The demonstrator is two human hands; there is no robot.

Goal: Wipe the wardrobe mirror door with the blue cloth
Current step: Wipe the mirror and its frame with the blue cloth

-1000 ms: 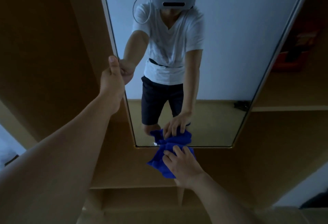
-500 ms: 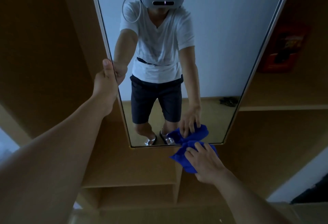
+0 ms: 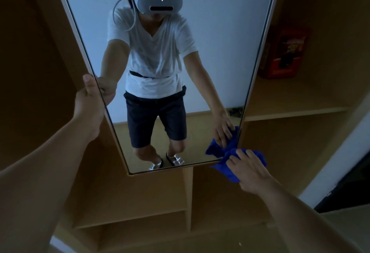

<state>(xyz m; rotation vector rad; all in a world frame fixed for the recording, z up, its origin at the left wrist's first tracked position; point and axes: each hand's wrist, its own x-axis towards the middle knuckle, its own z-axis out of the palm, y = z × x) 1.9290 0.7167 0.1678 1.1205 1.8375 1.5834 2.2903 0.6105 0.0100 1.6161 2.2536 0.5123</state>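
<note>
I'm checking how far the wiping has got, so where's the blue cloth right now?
In the head view the crumpled blue cloth sits at the lower right corner of the wardrobe mirror door, pressed against it under the right hand.

The mirror (image 3: 210, 52) is smooth, glossy glass in a thin pale frame with a dull sheen. At its lower right corner the cloth (image 3: 224, 169) looks soft, matt and crumpled, a nappy blue fabric. The shelves (image 3: 290, 110) to the mirror's right and below it are matt, flat tan board. A red box (image 3: 284, 52) right of the mirror looks printed and slightly shiny.
</note>
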